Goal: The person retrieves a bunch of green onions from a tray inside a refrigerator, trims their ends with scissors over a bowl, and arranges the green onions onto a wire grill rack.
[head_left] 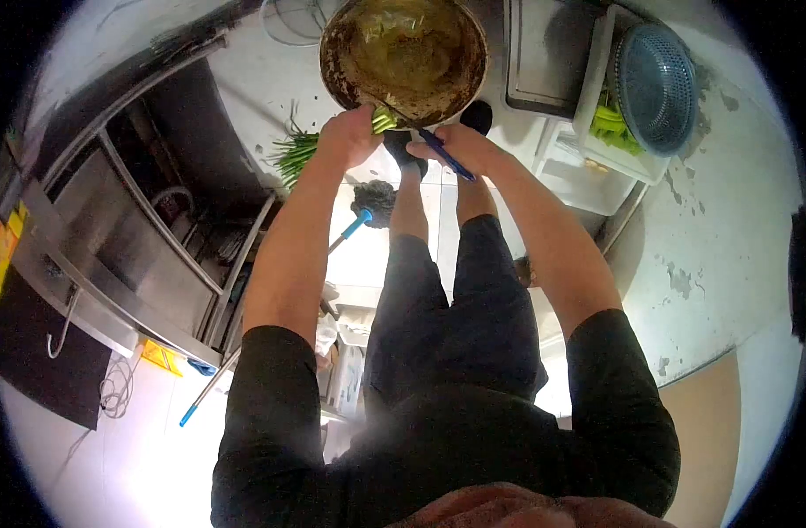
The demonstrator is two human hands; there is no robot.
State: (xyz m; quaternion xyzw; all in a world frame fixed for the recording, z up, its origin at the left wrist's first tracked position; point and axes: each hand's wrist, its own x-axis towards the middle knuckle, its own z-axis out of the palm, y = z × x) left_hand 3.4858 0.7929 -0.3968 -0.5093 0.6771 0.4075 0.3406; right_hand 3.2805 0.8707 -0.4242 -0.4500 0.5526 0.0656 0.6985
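A bunch of long thin green stalks (299, 157) is gripped in my left hand (350, 136), with the leafy ends spreading out to the left. The pale cut ends poke out on the right, by the near rim of a large round, brown-stained wok-like pan (330, 62). My right hand (470, 150) is closed around a slim dark-blue tool (451, 158), its tip pointing toward the stalk ends. Whether it is a knife or scissors I cannot tell. Small pale bits lie in the yellowish pan.
At the upper right, a blue-grey colander (656, 88) leans over a white bin with bright green vegetables (612, 130). A metal sink or tray (553, 53) is beside it. A mop head (374, 204) lies on the floor near my feet. Metal shelving (113, 211) stands left.
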